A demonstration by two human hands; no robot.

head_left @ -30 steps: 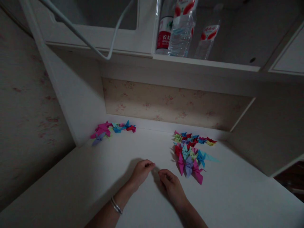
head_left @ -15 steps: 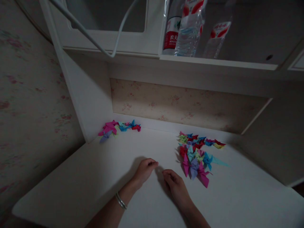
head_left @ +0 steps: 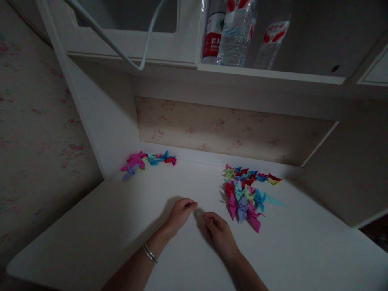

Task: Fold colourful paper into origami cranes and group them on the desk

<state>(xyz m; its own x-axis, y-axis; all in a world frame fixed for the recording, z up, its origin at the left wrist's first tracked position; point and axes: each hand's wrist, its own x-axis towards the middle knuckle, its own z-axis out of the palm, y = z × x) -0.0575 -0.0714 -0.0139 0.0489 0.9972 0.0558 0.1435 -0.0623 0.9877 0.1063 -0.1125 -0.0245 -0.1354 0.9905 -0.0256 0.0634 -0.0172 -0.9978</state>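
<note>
Both hands are over the white desk [head_left: 184, 262], a small gap between their fingertips. My left hand [head_left: 181, 213], with a silver bracelet at the wrist, is closed in a pinch. My right hand [head_left: 220, 234] is pinched too, its thumb and finger pressed together. Anything thin between the fingers is too small to make out. Right of my right hand lies a cluster of folded paper cranes [head_left: 242, 206] in pink, purple, blue, green and red. Farther off at the back left is a smaller group of paper cranes [head_left: 133, 160].
Above the desk runs a shelf [head_left: 273, 75] with several plastic bottles [head_left: 235, 38] on it. A white cable [head_left: 106, 40] hangs in front of the cabinet at upper left. A side panel [head_left: 100, 117] and flowered wall [head_left: 39, 137] border the left.
The camera view swings slightly right and left again. Both hands keep nearly the same pinched pose and place over the desk; the paper cranes stay where they lie.
</note>
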